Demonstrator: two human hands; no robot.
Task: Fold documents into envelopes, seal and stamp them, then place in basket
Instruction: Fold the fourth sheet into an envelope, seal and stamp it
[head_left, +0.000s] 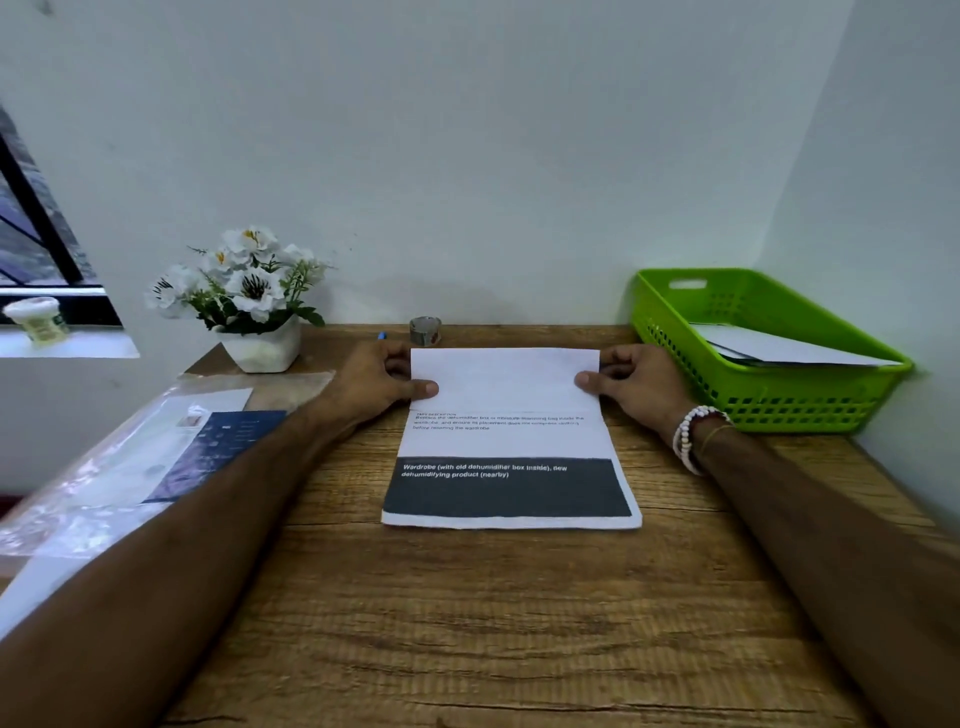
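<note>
White paper, the document (506, 441), lies mid-counter (467, 623) with its far third folded toward the person. Left hand (379, 382) and right hand (636, 382) each pinch a side of the flap, thumbs on top. To fold well, I'd square the flap's edges with the sheet below, then press the crease flat. Beyond the right hand sits the green basket (769, 410).
</note>
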